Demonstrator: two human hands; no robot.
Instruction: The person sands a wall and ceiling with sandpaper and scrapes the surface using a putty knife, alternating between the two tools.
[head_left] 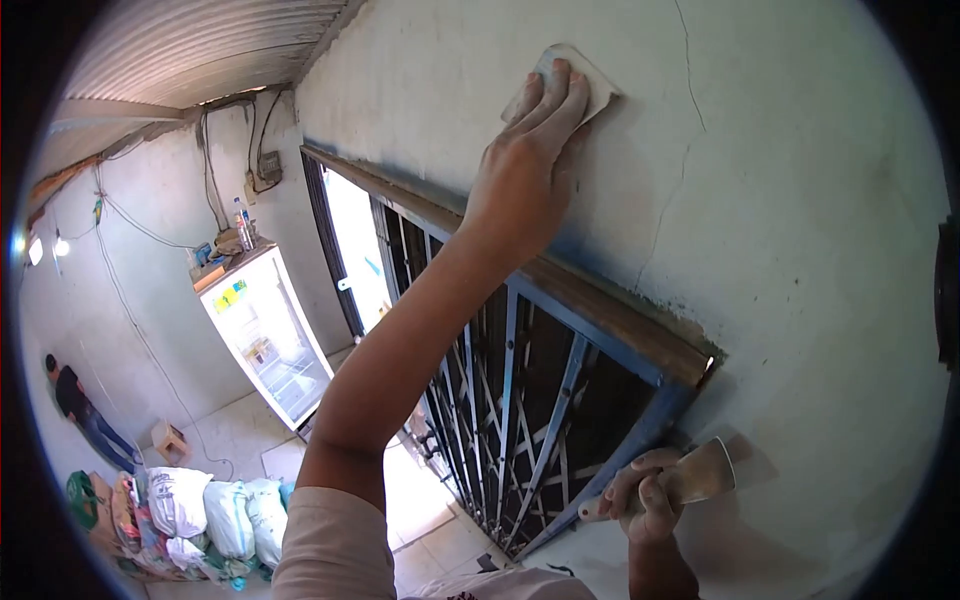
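My left hand (535, 150) reaches high on the plastered wall (800, 220), its fingers pressing a pale, dusty piece of sandpaper (597, 88) against the surface. White dust coats those fingertips. Lower down on the right, my right hand (648, 497) is closed around a putty knife (703, 472). Its wide blade points right, close to the wall, and the handle end sticks out left of the fingers. A thin crack (688, 70) runs down the wall to the right of the sandpaper.
Below my left hand runs a wooden door lintel (620, 318) above a folding metal gate (510, 400). At left stand a glass-front display fridge (268, 335), stuffed white sacks (228, 518), a small wooden box (170, 441) and a person (85, 410) by the far wall.
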